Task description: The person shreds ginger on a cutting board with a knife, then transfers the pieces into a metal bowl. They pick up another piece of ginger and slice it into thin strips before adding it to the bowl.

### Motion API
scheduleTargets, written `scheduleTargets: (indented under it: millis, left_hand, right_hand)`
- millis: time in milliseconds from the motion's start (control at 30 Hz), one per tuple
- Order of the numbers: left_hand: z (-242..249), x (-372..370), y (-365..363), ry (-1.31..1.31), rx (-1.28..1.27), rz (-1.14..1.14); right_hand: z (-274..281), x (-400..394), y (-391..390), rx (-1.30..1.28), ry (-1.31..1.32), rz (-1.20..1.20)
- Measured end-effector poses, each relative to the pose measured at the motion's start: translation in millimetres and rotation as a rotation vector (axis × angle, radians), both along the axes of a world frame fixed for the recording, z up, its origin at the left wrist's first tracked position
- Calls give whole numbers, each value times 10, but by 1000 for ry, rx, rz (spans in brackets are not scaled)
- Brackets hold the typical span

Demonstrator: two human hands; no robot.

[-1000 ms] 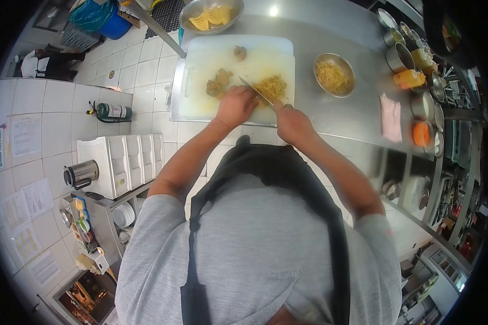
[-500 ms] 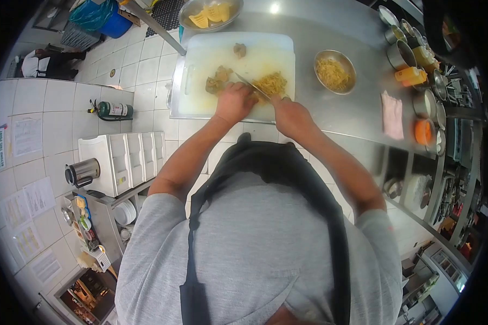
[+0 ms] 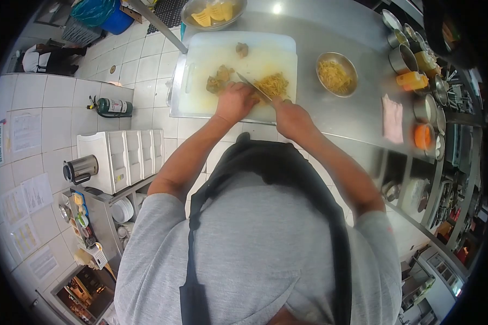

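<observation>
My right hand is closed round the handle of a kitchen knife, its blade slanting up to the left across a white cutting board. Beside the blade, my left hand presses down with curled fingers; what lies under them is hidden. Yellowish-brown chunks of food lie just beyond the left fingers. To the right of the blade is a pile of thin yellow-green shreds. One small brownish piece sits apart near the board's far edge.
A metal bowl of similar shreds stands right of the board. Another metal bowl holds yellow pieces at the far left. A pink cloth, an orange-yellow bottle and several pots line the right side. A person is in the left background.
Both hands and the knife keep nearly the same place on the board. The whole view has shifted slightly; the chunks and shreds look much the same.
</observation>
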State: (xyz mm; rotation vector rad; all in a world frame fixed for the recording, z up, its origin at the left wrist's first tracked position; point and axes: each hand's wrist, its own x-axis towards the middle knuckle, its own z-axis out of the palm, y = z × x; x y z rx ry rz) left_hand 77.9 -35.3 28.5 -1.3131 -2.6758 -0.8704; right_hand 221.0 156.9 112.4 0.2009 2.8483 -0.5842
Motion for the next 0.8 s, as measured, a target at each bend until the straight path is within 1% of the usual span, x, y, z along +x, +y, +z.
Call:
scheduleTargets:
  millis: [67,167,267,333,500,567,667,767,800]
  left_hand:
    - [33,19,-24,-31,2,-3]
    - [-9,16,-33,-13,16,-5]
    - [-1,23,-32,6,34,-2]
    - [-22,48,-62,-2,44,16]
    - [1,32,-51,-20,24,45]
    - [30,33,-40,5,14,33]
    - [-9,30,-20,35,28,36]
    - [5,19,-26,1,3,18]
    - [2,3,-44,2,2,28]
  right_hand:
    - [80,-48,16,-34,-19,56]
    - [174,97,-27,-46,-9,18]
    - [-22,10,-32,-27,-34,5]
    - [-40,-17,-46,-30,-23,5]
    - [70,6,-18,-3,2,66]
    - [106,101,-26,-40,46,34]
    - [-83,0,-31,-20,11,23]
    - [72,-54,-9,-47,47,49]
    - [31,-43,-15,-48,48,59]
